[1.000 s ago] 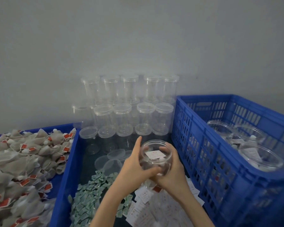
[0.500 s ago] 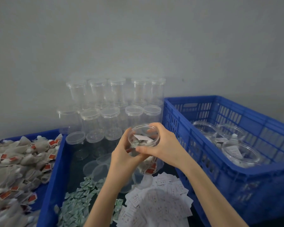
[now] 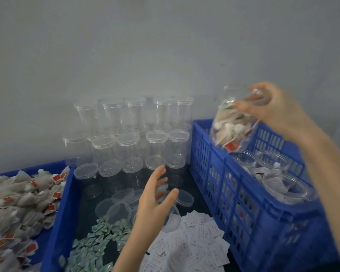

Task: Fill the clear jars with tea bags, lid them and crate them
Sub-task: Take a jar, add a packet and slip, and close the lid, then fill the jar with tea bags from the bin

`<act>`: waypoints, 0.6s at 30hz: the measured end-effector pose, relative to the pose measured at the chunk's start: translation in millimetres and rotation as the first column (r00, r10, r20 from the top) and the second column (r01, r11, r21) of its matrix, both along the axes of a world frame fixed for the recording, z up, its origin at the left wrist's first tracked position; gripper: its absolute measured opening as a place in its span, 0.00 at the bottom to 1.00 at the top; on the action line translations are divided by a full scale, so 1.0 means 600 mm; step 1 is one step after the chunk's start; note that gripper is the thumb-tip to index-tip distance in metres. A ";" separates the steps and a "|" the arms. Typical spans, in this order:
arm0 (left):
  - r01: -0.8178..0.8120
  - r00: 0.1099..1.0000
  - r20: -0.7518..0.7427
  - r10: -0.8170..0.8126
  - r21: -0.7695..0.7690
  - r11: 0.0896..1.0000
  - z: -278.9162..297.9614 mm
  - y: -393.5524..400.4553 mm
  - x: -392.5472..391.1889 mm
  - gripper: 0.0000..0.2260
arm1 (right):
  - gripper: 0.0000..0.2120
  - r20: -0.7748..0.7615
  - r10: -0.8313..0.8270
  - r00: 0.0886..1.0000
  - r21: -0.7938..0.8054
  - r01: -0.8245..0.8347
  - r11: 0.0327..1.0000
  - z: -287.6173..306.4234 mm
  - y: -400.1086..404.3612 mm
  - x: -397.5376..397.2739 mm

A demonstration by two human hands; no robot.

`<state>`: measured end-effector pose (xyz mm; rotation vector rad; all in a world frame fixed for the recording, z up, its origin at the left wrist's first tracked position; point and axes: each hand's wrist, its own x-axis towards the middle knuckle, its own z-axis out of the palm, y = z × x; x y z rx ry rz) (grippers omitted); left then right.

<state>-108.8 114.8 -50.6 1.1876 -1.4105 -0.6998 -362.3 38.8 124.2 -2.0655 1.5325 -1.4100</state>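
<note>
My right hand [image 3: 273, 110] grips the lidded top of a clear jar [image 3: 232, 130] packed with tea bags and holds it tilted in the air above the back left corner of the blue crate [image 3: 234, 189]. Three filled, lidded jars [image 3: 283, 185] stand inside that crate. My left hand [image 3: 155, 199] hovers with its fingers spread over loose clear lids [image 3: 118, 211] and holds nothing. Empty lidded jars [image 3: 130, 138] are stacked against the wall. A blue tray [image 3: 63, 205] at the left holds a heap of tea bags [image 3: 18, 199].
Small green sachets [image 3: 94, 244] and white paper slips [image 3: 192, 242] lie on the dark surface in front of me. The grey wall closes off the back. The crate wall rises to the right of my left hand.
My right hand has carried the filled jar up and to the right, over the crate. My left hand has let go of it and dropped back toward the lids.
</note>
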 end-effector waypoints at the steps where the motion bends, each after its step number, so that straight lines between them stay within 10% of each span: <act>1: 0.001 1.000 0.015 -0.001 0.012 1.000 -0.003 0.003 -0.001 0.21 | 0.54 0.020 -0.054 0.998 -0.012 0.054 0.998 0.013 -0.007 -0.027; 8: 0.035 0.999 0.035 -0.038 0.092 0.995 -0.015 0.014 -0.020 0.13 | 0.62 -0.001 -0.277 0.961 0.027 0.277 0.960 0.013 -0.022 -0.174; 18: 0.162 0.979 0.105 -0.177 0.136 0.977 -0.035 0.008 -0.056 0.12 | 0.45 -0.055 -0.435 0.899 0.144 0.438 0.887 -0.081 -0.023 -0.299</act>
